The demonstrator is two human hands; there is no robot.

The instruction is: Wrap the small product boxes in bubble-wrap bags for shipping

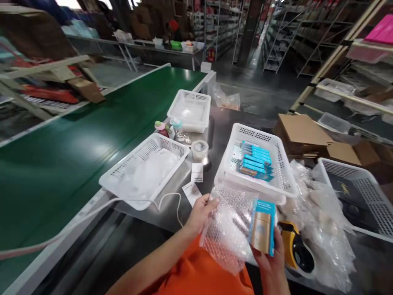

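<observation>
Head view: your left hand (199, 213) pinches clear plastic bubble wrap (225, 229); your right hand (272, 262) grips a blue-and-gold rectangular box (262, 227).
The box sits at the wrap's right edge, on your side of a white perforated plastic basket (283, 162) holding bright-blue cartons (257, 167).

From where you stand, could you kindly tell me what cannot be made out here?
Head view: fingers of the right hand, partly hidden behind the blue box it holds.
Head view: print on the upper paper slip, too small to read.
Head view: part of the far-right basket, cut off by the picture's edge.
</observation>
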